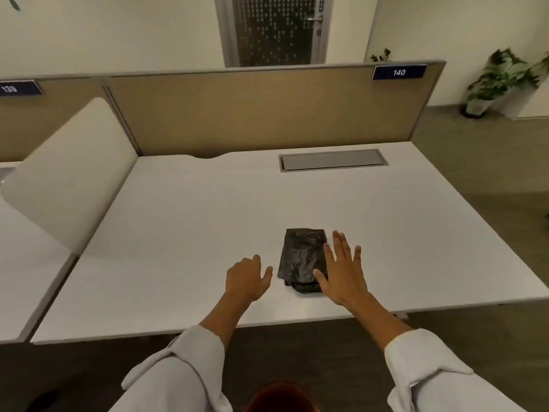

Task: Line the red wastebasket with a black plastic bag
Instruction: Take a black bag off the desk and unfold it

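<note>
Hands flank the folded black bag (pixel 301 260) on the desk (pixel 178 233), left hand (pixel 246 278) and right hand (pixel 341 272) both empty, fingers spread.

The bag (pixel 301 260) is thin black plastic — glossy, crinkled, catching light along its folds. Under it the desk (pixel 208 221) is smooth, matt white laminate. At 12 o'clock the partition (pixel 252 111) looks like tan woven cloth in a dull metal frame — beside it, a brushed grey metal hatch (pixel 332 160). The sleeves (pixel 184 373) are soft pale cloth.
</note>
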A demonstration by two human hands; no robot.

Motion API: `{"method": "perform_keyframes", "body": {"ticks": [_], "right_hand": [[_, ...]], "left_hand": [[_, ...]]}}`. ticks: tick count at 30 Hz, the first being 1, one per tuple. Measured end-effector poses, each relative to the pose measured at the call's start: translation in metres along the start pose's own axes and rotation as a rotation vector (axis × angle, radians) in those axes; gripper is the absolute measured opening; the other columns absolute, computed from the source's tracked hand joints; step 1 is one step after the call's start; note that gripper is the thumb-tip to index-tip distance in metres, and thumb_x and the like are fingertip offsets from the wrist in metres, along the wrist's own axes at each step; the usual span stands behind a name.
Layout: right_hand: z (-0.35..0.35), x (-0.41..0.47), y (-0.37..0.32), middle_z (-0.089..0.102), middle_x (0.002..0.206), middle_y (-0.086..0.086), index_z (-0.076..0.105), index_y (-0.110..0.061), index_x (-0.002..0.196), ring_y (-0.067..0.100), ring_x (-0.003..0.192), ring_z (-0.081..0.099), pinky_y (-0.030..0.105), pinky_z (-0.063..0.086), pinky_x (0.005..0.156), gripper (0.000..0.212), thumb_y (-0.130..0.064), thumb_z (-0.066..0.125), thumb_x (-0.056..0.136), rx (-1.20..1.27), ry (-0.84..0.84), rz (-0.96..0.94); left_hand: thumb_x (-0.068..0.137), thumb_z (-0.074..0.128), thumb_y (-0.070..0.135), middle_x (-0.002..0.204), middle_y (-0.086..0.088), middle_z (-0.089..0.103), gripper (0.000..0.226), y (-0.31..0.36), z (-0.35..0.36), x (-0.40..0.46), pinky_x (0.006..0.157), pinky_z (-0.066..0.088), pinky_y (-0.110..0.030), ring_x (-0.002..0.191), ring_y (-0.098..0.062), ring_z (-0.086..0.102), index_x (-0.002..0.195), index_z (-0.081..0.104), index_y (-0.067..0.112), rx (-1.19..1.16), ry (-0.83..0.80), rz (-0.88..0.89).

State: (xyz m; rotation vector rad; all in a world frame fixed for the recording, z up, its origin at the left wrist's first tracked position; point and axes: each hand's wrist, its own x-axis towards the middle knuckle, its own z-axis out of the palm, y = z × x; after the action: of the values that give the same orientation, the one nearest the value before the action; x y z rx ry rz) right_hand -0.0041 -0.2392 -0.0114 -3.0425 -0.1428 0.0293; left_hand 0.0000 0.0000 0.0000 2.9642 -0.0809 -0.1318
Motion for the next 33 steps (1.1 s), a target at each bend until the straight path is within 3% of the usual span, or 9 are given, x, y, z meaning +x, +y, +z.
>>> {"method": "perform_keyframes", "body": {"ticks": [5,7,10,13,15,19,27,29,33], "right_hand": [[0.034,-0.008,0.000,-0.004,0.166,0.014,0.017,-0.018,0.155,0.033,0.153,-0.003,0.056,0.006,0.123,0.077,-0.046,0.053,0.094,-0.008,-0.159,0.015],[0.044,-0.008,0.000,0.002,0.167,0.012,0.022,-0.020,0.154,0.034,0.150,0.014,0.050,0.024,0.120,0.074,-0.034,0.061,0.092,0.035,-0.173,0.021],[0.059,-0.004,0.001,0.008,0.166,0.008,0.023,-0.023,0.153,0.029,0.129,0.046,0.040,0.049,0.102,0.074,-0.023,0.064,0.091,0.115,-0.185,0.070],[0.070,0.002,0.003,0.031,0.158,0.010,0.028,-0.020,0.152,0.026,0.119,0.057,0.037,0.052,0.097,0.064,-0.022,0.058,0.095,0.254,-0.191,0.098],[0.074,0.005,0.006,0.045,0.149,0.009,0.046,-0.016,0.144,0.027,0.115,0.059,0.038,0.053,0.095,0.048,-0.018,0.055,0.097,0.290,-0.142,0.077],[0.069,0.008,0.009,0.067,0.122,0.009,0.071,-0.010,0.116,0.024,0.101,0.065,0.036,0.058,0.082,0.026,-0.012,0.056,0.095,0.334,0.001,0.046],[0.012,-0.003,0.013,0.070,0.103,0.001,0.069,-0.015,0.105,0.012,0.089,0.065,0.022,0.059,0.074,0.018,-0.007,0.064,0.090,0.718,0.270,0.083],[-0.006,-0.014,0.013,0.069,0.104,-0.003,0.068,-0.018,0.105,0.009,0.092,0.065,0.012,0.056,0.070,0.022,-0.005,0.067,0.088,0.817,0.340,0.085],[-0.039,-0.043,0.009,0.065,0.111,-0.014,0.062,-0.019,0.117,0.002,0.104,0.065,0.013,0.057,0.072,0.030,-0.020,0.071,0.088,1.035,0.435,0.133]], "left_hand": [[0.096,0.043,0.051,0.116,-0.011,0.067,0.052,0.018,0.039,0.000,0.081,0.051,-0.033,0.100,-0.025,0.066,0.129,0.050,0.012,-0.101,-0.132,-0.041],[0.094,0.050,0.048,0.119,-0.011,0.065,0.053,0.026,0.052,0.004,0.082,0.052,-0.034,0.102,-0.026,0.065,0.134,0.043,0.013,-0.145,-0.175,-0.066],[0.090,0.060,0.043,0.123,-0.012,0.063,0.062,0.038,0.065,0.010,0.083,0.053,-0.036,0.105,-0.028,0.065,0.140,0.034,0.016,-0.233,-0.222,-0.112],[0.086,0.066,0.038,0.126,-0.013,0.063,0.073,0.051,0.071,0.015,0.089,0.053,-0.040,0.109,-0.030,0.063,0.146,0.029,0.019,-0.409,-0.236,-0.124],[0.083,0.069,0.032,0.129,-0.016,0.061,0.082,0.057,0.073,0.021,0.095,0.053,-0.044,0.113,-0.034,0.061,0.151,0.025,0.021,-0.513,-0.272,-0.119],[0.078,0.075,0.024,0.127,-0.016,0.064,0.065,0.062,0.070,0.035,0.095,0.053,-0.038,0.112,-0.033,0.062,0.136,0.049,0.011,-0.569,-0.316,-0.127],[0.075,0.077,0.009,0.092,-0.010,0.076,0.022,0.057,0.022,0.032,0.077,0.061,-0.034,0.077,-0.019,0.070,0.097,0.073,0.011,-0.663,-0.057,-0.007],[0.078,0.075,0.015,0.086,-0.008,0.075,0.013,0.057,0.005,0.021,0.075,0.060,-0.036,0.075,-0.019,0.069,0.090,0.074,0.011,-0.679,0.030,0.060],[0.082,0.073,0.022,0.088,-0.003,0.070,0.015,0.058,-0.024,-0.017,0.068,0.053,-0.030,0.081,-0.017,0.064,0.089,0.070,0.008,-0.809,0.149,0.118]]}}
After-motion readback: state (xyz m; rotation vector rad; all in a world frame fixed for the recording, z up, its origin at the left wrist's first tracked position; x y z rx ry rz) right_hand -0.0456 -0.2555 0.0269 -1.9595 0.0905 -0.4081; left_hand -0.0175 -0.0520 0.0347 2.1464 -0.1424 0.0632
